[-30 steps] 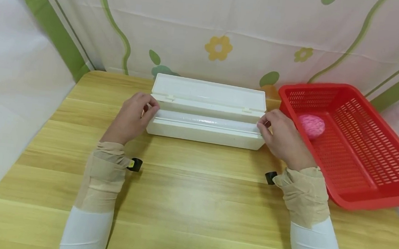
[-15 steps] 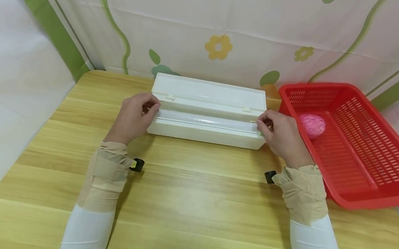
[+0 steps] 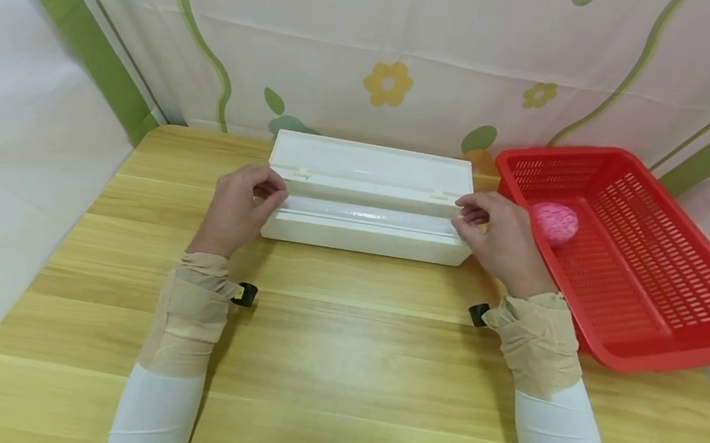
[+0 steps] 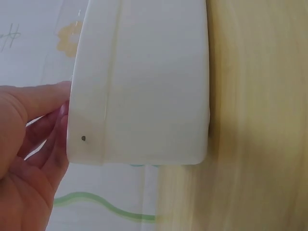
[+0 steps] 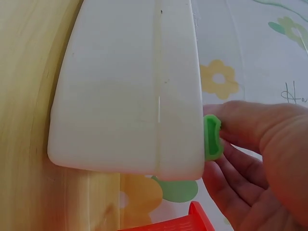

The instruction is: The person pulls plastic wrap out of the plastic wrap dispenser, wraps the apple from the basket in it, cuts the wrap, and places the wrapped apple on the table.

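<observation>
A long white dispenser box [image 3: 363, 235] lies across the far middle of the wooden table [image 3: 340, 364], its lid [image 3: 370, 162] folded back. A shiny roll of clear film [image 3: 368, 215] shows inside. My left hand [image 3: 243, 202] curls round the box's left end; in the left wrist view its thumb [image 4: 38, 98] lies along the box [image 4: 144, 82] edge with fingers behind. My right hand [image 3: 499, 233] is at the right end. In the right wrist view my right hand [image 5: 260, 144] pinches a small green piece [image 5: 212, 137] against the box [image 5: 130, 96].
A red slotted basket [image 3: 659, 358] sits at the table's right side, holding a pink ball [image 3: 553, 223]. A flower-patterned cloth [image 3: 392, 52] hangs behind the table. White sheeting borders the left side. The table's near half shows bare wood.
My right hand has crept slightly left and up onto the box's right end. The left hand has shifted slightly right at the left end. The box stays put.
</observation>
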